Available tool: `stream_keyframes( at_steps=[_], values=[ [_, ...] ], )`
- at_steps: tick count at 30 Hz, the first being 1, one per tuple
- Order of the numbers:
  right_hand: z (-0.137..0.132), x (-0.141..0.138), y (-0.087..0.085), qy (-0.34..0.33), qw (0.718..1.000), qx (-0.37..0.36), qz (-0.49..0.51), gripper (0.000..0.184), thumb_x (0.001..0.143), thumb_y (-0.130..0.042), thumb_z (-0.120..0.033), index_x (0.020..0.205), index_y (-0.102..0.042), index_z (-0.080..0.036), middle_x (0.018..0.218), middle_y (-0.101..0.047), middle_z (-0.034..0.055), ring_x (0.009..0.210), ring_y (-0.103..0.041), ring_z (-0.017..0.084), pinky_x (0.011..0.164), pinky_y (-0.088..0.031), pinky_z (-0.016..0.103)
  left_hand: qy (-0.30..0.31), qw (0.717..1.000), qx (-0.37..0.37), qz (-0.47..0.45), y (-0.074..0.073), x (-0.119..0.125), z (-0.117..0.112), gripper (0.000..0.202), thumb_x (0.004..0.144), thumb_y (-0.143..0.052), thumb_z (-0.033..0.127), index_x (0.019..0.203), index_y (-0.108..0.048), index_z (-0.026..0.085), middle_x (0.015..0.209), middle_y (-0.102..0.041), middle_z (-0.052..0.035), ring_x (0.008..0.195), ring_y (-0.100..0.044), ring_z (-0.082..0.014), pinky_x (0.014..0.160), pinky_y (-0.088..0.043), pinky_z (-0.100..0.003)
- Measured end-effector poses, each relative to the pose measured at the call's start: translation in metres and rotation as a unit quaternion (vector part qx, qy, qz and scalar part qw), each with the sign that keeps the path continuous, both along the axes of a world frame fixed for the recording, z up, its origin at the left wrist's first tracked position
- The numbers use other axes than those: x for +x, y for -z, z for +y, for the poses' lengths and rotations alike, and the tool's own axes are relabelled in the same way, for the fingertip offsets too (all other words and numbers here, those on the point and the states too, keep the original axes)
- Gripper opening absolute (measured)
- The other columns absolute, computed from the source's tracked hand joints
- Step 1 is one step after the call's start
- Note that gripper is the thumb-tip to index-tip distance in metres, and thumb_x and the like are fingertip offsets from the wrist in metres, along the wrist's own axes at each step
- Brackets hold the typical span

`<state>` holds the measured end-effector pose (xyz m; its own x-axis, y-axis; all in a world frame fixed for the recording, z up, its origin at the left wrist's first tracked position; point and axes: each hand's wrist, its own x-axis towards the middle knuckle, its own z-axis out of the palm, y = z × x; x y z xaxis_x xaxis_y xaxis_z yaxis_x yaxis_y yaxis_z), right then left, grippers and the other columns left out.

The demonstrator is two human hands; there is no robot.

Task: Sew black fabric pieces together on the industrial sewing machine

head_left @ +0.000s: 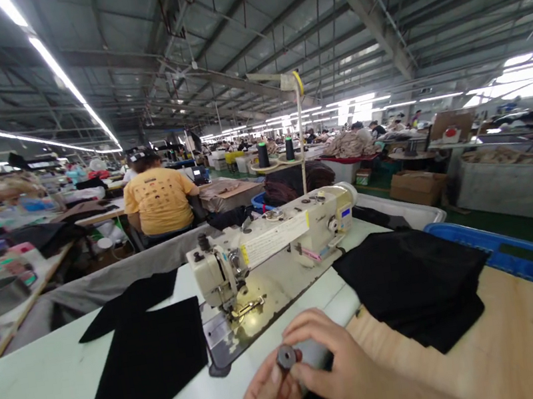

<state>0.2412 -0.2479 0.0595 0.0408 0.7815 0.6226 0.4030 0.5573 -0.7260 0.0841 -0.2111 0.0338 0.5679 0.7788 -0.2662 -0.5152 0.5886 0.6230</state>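
A small round dark-grey bobbin (286, 357) with a hole in its middle is held up just in front of the sewing machine (274, 245). The thumb and fingers of my left hand (268, 398) pinch it from the left and below. From the right, my right hand (335, 357) closes its thumb and fingers on the same bobbin. The machine's needle area is lit, a little beyond my hands. Flat black fabric pieces (145, 360) lie on the pale table left of the machine. Some black cloth shows below my hands.
To the right, a stack of black fabric (416, 283) rests on the table beside a blue plastic basket (524, 260). Thread cones (263, 155) stand behind the machine. A person in a yellow shirt (160, 199) sits facing away. A cardboard box (416, 188) is farther back.
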Motion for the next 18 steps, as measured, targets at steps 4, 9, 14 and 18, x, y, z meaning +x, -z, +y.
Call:
stream_keyframes(
  at_steps=[4,9,14,18],
  values=[
    [0.000,0.011,-0.001,0.018,1.000,0.003,-0.006,0.019,0.082,-0.070,-0.016,0.099,-0.070,-0.024,0.100,-0.070,0.0050,0.100,-0.064,0.021,0.091,-0.051,0.036,0.004,0.999,0.032,-0.010,-0.011,0.008,0.001,0.034,0.070,-0.086,0.025,0.101,-0.076,0.015,0.108,-0.074,-0.0086,0.091,-0.068,-0.0144,0.088,-0.053,-0.023],
    [0.001,0.018,0.002,0.027,0.998,0.022,-0.056,0.015,0.088,-0.067,-0.021,0.102,-0.069,-0.026,0.101,-0.071,0.0047,0.100,-0.065,0.021,0.091,-0.051,0.040,-0.018,0.998,0.064,0.018,-0.012,0.010,0.002,0.034,0.071,-0.085,0.027,0.103,-0.077,0.018,0.113,-0.073,-0.0078,0.099,-0.067,-0.0152,0.092,-0.051,-0.023],
    [0.001,0.021,0.003,0.040,0.992,0.062,-0.106,0.018,0.091,-0.064,-0.021,0.107,-0.068,-0.027,0.102,-0.071,0.0054,0.099,-0.065,0.022,0.088,-0.052,0.042,-0.043,0.991,0.105,0.066,-0.011,0.010,0.002,0.036,0.070,-0.086,0.031,0.103,-0.077,0.020,0.113,-0.074,-0.0075,0.105,-0.066,-0.0192,0.098,-0.049,-0.029],
    [0.003,0.023,0.007,0.054,0.981,0.091,-0.163,0.027,0.091,-0.062,-0.017,0.115,-0.066,-0.029,0.106,-0.070,0.0055,0.101,-0.064,0.022,0.090,-0.051,0.043,-0.073,0.977,0.159,0.119,-0.008,0.009,0.003,0.038,0.069,-0.086,0.031,0.104,-0.077,0.020,0.109,-0.076,-0.0073,0.105,-0.067,-0.0209,0.102,-0.047,-0.032]
  ],
)
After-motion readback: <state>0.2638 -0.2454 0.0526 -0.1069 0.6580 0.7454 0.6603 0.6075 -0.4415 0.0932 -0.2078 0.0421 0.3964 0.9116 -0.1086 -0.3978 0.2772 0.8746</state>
